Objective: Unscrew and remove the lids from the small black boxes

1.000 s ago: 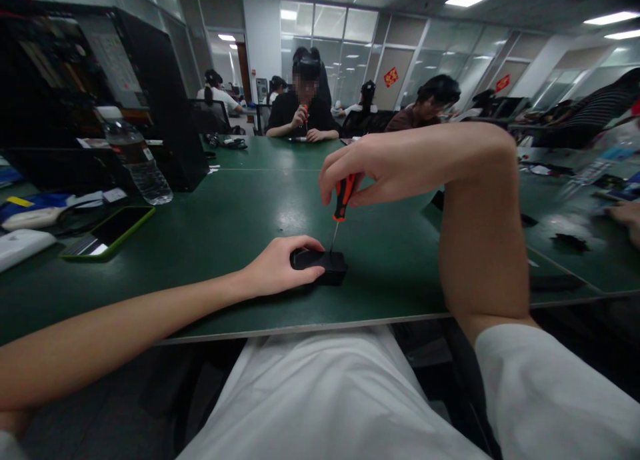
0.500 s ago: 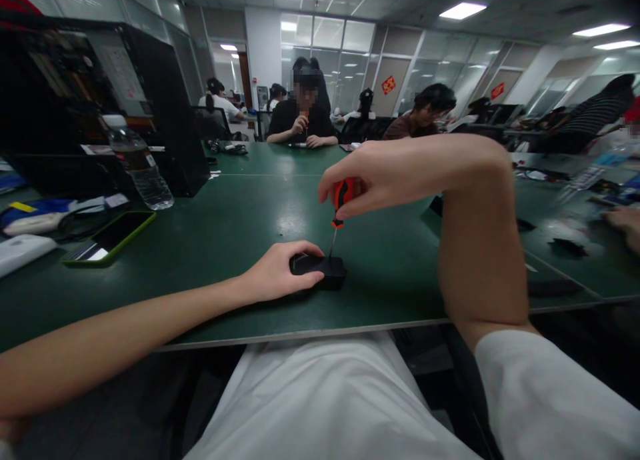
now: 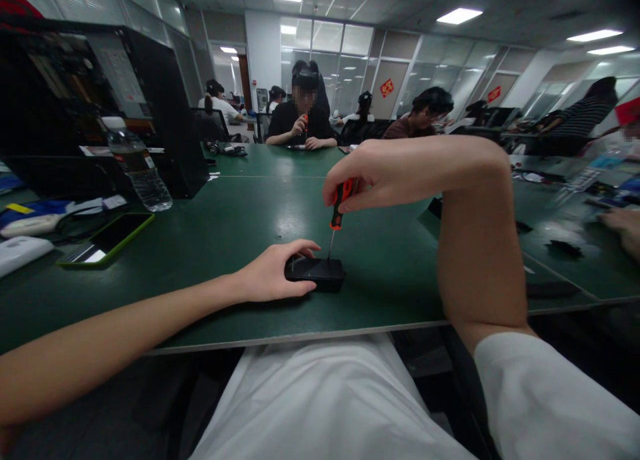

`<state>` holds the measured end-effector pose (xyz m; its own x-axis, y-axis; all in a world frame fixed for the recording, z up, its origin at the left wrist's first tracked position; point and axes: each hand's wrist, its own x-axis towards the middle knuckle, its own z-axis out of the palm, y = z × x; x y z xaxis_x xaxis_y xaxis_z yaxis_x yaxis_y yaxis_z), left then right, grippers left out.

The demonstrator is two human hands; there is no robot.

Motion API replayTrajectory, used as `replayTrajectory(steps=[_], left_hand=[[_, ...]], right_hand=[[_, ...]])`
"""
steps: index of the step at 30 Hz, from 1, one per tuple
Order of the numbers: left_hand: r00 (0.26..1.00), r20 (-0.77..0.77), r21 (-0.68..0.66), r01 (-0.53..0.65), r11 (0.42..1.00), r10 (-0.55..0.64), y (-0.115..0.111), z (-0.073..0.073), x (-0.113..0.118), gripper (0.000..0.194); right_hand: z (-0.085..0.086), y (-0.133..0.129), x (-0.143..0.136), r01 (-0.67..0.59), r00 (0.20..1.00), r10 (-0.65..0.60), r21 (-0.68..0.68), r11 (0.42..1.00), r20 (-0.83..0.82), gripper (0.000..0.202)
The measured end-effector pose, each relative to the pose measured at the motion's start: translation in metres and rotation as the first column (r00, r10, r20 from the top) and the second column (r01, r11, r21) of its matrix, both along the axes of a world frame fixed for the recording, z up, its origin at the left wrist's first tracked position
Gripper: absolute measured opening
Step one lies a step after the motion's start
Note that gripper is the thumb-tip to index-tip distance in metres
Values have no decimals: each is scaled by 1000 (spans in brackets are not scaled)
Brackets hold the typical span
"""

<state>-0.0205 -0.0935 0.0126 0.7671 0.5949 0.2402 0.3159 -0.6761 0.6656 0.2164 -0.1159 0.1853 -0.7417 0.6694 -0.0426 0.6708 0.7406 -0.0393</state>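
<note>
A small black box-shaped device (image 3: 327, 273) lies on the green table (image 3: 240, 233) near its front edge. My left hand (image 3: 275, 271) grips its left end between thumb and fingers. Above it, my right hand (image 3: 360, 177) is closed round the red and black handle of a screwdriver (image 3: 339, 207). The shaft points down, nearly upright, and its tip meets the upper face of the device close to the far edge. Whether the tip sits in a screw is too small to tell.
On the left are a green-edged phone (image 3: 107, 240), a water bottle (image 3: 140, 170), a white object (image 3: 23, 253) and a large black case (image 3: 165, 107). Across the table a person (image 3: 300, 123) holds a red tool. Dark pieces (image 3: 565, 249) lie at the right.
The fingers of my right hand have shifted on the screwdriver handle, showing more of it. My left thumb and fingers have drawn back slightly to the left along the device.
</note>
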Motion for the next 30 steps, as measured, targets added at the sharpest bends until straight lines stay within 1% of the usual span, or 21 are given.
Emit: replayTrajectory(steps=[1,4,9,12,17,20,25,30], left_hand=[[1000,-17,10,3,1000,-3,1,0,-2,56],[998,-59,36,-1,999,3,3,0,-4,46],[999,-45,73,-21,997,25,3,-4,0,40],[999,-34,72,-18,997,21,3,-6,0,39],[1000,26,89,8,996,-10,3,-9,-1,42],[1000,18,106,18,994,-20,2,-9,-1,41],[999,7,113,34,993,-35,1,-8,1,39],[999,8,99,33,995,-34,2,-9,2,38]], right_hand=[[1,-2,-1,-18,1000,18,-10,1000,-14,25],[3,-6,-3,-65,996,64,-23,998,-58,22],[2,-8,-7,-139,985,133,-48,989,-105,22],[2,-9,-8,-148,985,143,-46,988,-99,23],[2,-12,-13,-151,986,149,-18,988,-77,21],[1,-13,-16,-157,985,156,3,988,-75,20],[-1,-11,-17,-202,975,205,48,978,-81,19],[-2,-11,-18,-207,975,210,40,978,-71,19]])
